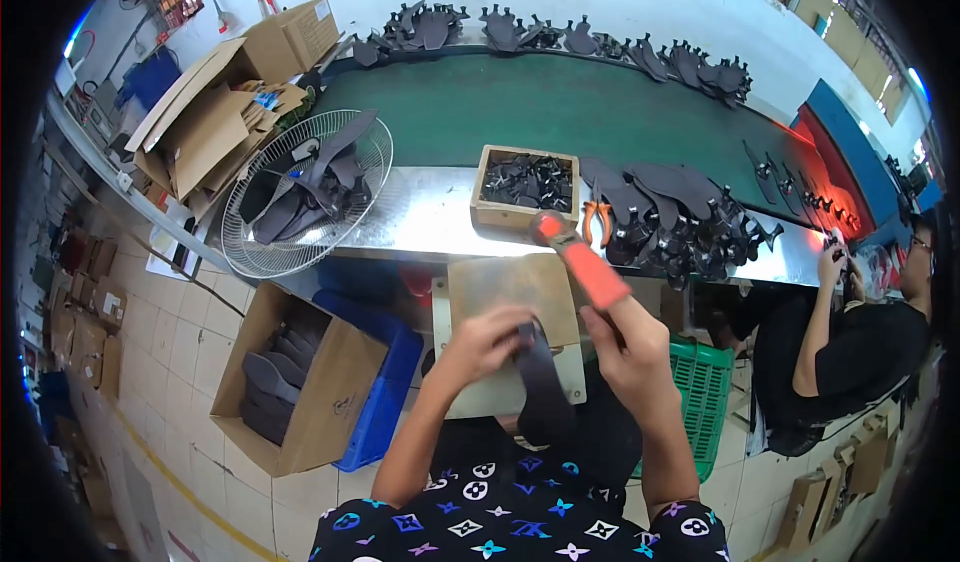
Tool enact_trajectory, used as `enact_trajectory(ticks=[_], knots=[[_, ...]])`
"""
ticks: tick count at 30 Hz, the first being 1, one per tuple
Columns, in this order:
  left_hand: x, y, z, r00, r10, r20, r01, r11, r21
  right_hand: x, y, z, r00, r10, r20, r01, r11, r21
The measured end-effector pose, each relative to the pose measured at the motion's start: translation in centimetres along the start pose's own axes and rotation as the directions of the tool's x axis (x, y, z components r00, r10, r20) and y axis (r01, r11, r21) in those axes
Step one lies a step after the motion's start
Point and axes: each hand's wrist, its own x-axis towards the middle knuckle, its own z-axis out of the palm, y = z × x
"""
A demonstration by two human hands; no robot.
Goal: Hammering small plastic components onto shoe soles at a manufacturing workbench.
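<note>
My left hand [487,342] is closed on a dark insole-shaped piece [545,394], holding its narrow end over a pale work board [505,297] in front of me. The wide end hangs toward my lap. My right hand [632,347] grips a hammer [598,274] with a red-orange handle, raised to the right of the board. Beyond the hammer head stands a wooden box [482,214] of small black parts. Orange-handled pliers [597,224] lie beside that box. A pile of dark pieces with shiny black fittings [670,217] lies to their right.
A green conveyor belt [450,112] runs behind the metal bench edge [425,212]. At left are a wire basket [232,247] of dark pieces, a cardboard box [325,402] and a blue crate [400,362]. A green crate [705,392] stands right, near a seated co-worker [850,352].
</note>
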Motion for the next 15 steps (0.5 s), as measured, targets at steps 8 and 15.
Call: enact_trajectory(ticks=[8, 15], knots=[[-5.5, 12.2, 0.9, 0.948, -0.113, 0.297, 0.215, 0.915, -0.340, -2.6, 4.7, 4.5, 0.871, -0.134, 0.473, 0.322, 0.883, -0.343], [-6.3, 12.6, 1.4, 0.790, -0.286, 0.542, 0.612, 0.407, -0.678, -7.0, 0.9, 1.8, 0.730, 0.004, 0.684, -0.676, 0.147, 0.722]])
